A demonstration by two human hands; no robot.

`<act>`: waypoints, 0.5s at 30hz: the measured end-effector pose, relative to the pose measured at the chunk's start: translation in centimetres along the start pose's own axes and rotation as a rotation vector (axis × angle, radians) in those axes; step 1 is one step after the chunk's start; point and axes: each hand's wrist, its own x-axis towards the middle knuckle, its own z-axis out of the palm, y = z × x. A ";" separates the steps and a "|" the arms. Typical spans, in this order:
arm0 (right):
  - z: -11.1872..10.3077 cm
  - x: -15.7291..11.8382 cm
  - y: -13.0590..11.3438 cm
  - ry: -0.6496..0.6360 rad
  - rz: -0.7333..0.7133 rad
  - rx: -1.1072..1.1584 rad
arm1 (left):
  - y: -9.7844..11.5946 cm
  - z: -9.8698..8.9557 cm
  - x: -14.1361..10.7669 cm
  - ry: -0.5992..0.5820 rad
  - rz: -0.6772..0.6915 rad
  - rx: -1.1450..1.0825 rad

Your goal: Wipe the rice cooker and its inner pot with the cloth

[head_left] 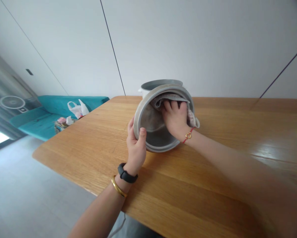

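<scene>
Wooden table (178, 205), held pot (150, 132), teal sofa (36, 127)

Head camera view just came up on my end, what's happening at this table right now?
A person holds a round grey metal pot tilted on its side, their left hand gripping its rim while their right hand presses a grey cloth against the inside. The pot is over the far part of a light oak wooden table, just in front of a round white pot with a grey interior.
</scene>
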 end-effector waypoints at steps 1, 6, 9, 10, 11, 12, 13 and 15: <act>-0.6 -0.2 0.3 -0.030 -0.011 -0.030 | 0.2 0.0 0.0 -0.002 0.030 0.022; -3.0 -2.1 -0.2 -0.301 -0.057 -0.068 | 0.8 -0.2 0.0 0.047 0.057 -0.001; -2.5 -3.3 -1.8 -0.458 -0.151 0.061 | 0.8 0.0 0.1 0.062 -0.018 -0.083; -2.0 -3.6 -2.4 -0.477 -0.191 0.125 | 0.8 0.0 0.1 0.058 -0.043 -0.103; -1.3 -3.7 -3.1 -0.479 -0.229 0.203 | 0.8 0.0 0.2 0.052 -0.064 -0.116; -0.6 -3.6 -3.7 -0.466 -0.265 0.295 | 0.8 0.1 0.2 0.047 -0.083 -0.128; 0.1 -3.5 -4.2 -0.438 -0.302 0.391 | 0.8 0.1 0.3 0.043 -0.100 -0.139; 1.1 -3.0 -5.2 -0.351 -0.347 0.538 | 0.8 0.0 0.5 0.035 -0.133 -0.171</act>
